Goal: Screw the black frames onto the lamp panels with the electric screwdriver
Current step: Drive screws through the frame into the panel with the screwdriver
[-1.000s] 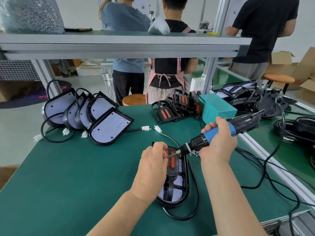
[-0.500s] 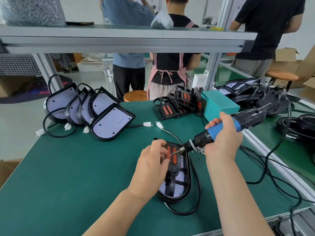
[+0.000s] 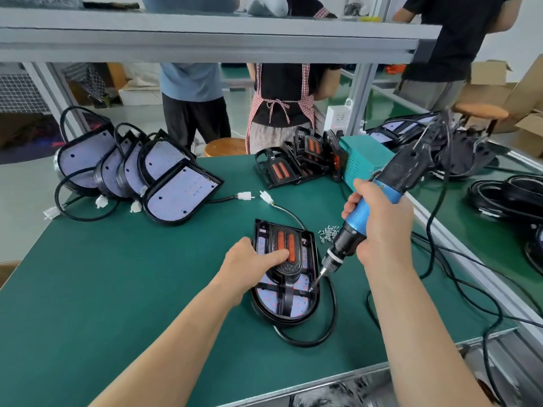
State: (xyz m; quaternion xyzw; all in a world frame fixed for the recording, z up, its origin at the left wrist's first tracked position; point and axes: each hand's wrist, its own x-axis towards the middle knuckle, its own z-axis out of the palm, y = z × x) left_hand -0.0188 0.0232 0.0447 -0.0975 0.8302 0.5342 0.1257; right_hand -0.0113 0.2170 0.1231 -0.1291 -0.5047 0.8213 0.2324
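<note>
Green worktop (image 3: pixel 117 289) fills the view; a grey shelf beam (image 3: pixel 205 39) across its far side hides three standing people from the chest up. A lamp panel (image 3: pixel 271 301) lies mid-worktop with a black frame (image 3: pixel 291 268) on it. Bare panels (image 3: pixel 164 177) lean far left of that panel, and spare frames (image 3: pixel 279 168) sit beyond it. The left hand (image 3: pixel 249 265) presses straight fingers on the frame. The right hand (image 3: pixel 382 227) is wrapped round the tilted electric screwdriver (image 3: pixel 343 245), its bit at the panel's right edge; any screw there is too small to see. Loose screws (image 3: pixel 329 232) lie just right of the panel.
</note>
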